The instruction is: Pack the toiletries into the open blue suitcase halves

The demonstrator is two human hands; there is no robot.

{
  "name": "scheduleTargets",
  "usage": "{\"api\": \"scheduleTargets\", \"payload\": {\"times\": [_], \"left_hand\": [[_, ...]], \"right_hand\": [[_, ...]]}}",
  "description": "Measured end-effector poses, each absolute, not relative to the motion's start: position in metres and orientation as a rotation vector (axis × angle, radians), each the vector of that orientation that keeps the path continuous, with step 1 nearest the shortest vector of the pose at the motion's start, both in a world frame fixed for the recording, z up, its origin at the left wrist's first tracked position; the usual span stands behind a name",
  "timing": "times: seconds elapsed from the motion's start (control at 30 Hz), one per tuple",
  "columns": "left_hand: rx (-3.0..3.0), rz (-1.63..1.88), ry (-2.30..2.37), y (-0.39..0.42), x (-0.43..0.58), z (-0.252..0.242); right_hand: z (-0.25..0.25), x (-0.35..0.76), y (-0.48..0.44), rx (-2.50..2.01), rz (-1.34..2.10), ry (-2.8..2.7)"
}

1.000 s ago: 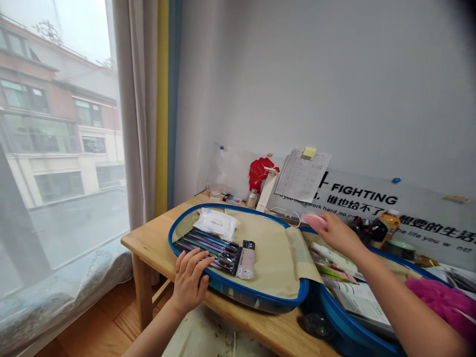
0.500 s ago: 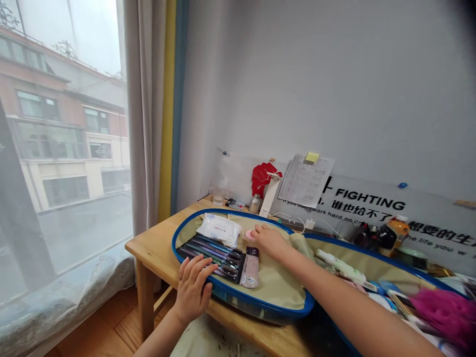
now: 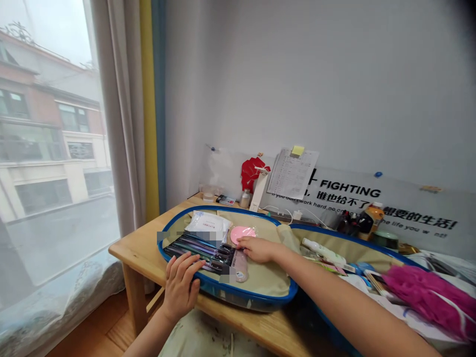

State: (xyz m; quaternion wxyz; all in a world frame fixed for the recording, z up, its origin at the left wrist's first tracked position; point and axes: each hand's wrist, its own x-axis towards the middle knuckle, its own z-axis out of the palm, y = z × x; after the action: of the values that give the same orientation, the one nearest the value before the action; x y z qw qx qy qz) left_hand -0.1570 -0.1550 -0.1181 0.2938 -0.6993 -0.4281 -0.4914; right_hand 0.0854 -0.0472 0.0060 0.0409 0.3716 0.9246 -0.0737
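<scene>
Two hands lie open, the left hand (image 3: 180,285) spread to steady the packaged toothbrushes (image 3: 199,250) in the blue-rimmed case (image 3: 238,292), the right hand (image 3: 258,249) flat against a pink puff (image 3: 241,234).

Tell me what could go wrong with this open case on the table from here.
The blue-rimmed case seems to overhang the edge of the wooden table, so pressing on it with the left hand might tip it. The pink round pad lies loose beside the right hand and could get knocked aside. The toothbrush packs also lie loose and might slide if the case tilts.
</scene>
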Motion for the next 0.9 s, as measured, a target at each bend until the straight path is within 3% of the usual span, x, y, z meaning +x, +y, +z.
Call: {"api": "scheduleTargets", "payload": {"times": [0.2, 0.37, 0.63, 0.9], "left_hand": [[-1.865, -1.301, -1.147, -0.155, -0.158, -0.119], [-1.862, -1.324, -1.147, -0.155, -0.157, -0.119], [-1.871, -1.303, -1.157, -0.154, -0.158, -0.119], [-1.877, -1.308, -1.166, -0.155, -0.157, -0.119]], "right_hand": [[0.050, 0.132, -0.028, 1.706, -0.058, 2.852], [0.063, 0.224, -0.012, 2.303, 0.124, 2.365], [0.010, 0.285, -0.016, 2.173, -0.039, 2.104], [0.016, 0.283, -0.010, 2.380, 0.097, 2.002]]}}
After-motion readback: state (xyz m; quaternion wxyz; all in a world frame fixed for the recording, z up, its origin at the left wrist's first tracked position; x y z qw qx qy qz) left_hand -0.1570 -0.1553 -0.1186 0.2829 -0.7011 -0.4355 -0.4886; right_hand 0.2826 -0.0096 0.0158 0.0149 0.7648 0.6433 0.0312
